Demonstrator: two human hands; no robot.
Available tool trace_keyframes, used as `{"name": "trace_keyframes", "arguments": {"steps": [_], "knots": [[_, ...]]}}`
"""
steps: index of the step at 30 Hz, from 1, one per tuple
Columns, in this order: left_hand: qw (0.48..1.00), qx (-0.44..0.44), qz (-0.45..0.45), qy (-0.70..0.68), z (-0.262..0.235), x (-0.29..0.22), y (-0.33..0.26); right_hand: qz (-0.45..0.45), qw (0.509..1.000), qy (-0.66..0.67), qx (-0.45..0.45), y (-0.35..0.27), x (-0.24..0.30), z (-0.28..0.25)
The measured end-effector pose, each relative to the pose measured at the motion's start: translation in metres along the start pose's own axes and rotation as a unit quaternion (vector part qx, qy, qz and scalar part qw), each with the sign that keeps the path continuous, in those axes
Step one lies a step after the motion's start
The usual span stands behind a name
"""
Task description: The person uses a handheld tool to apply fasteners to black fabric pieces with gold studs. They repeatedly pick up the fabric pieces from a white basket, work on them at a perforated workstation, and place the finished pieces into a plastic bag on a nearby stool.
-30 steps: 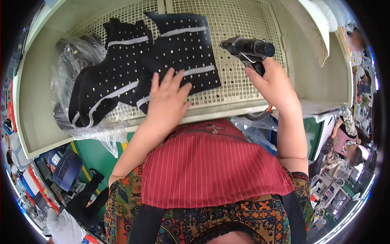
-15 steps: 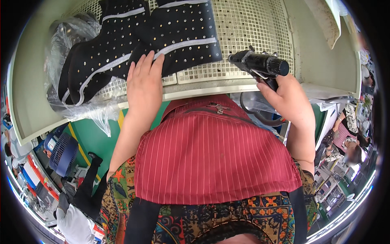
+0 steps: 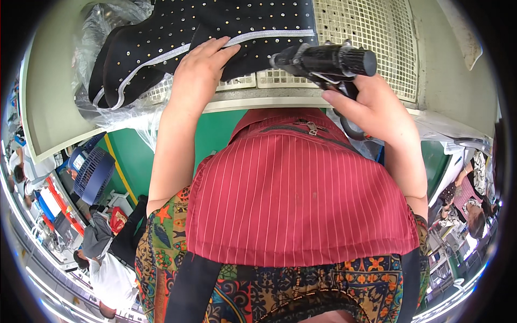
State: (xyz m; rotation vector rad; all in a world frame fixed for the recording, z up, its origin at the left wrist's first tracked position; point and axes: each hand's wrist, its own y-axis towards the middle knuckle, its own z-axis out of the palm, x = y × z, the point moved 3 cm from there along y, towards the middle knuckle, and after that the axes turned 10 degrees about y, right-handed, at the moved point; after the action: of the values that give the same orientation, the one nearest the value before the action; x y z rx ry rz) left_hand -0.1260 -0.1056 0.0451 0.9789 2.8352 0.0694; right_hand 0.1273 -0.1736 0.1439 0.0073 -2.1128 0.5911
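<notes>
left hand flat on fabric edge, right hand gripping gun, bare grid beyond

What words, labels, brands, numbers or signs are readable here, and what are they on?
Patterned shirt: small lettering in the print near the left sleeve; I won't copy it out.
Blue fan on the left: pale label-like patch, too small to read.
Black gun-shaped tool, studded black piece and red striped apron: no readable text shows.
Background: too small or blurred to read.
</notes>
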Motion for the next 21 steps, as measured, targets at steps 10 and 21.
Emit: {"name": "trace_keyframes", "arguments": {"steps": [10,21], "knots": [[1.000,0.026,-0.006,-0.016,0.000,0.004,0.002,-0.079,0.996,0.018,0.025,0.016,-0.008,0.009],[0.999,0.051,0.002,-0.006,-0.005,0.003,0.006,0.020,0.991,0.096,-0.086,-0.030,-0.059,-0.051]]}}
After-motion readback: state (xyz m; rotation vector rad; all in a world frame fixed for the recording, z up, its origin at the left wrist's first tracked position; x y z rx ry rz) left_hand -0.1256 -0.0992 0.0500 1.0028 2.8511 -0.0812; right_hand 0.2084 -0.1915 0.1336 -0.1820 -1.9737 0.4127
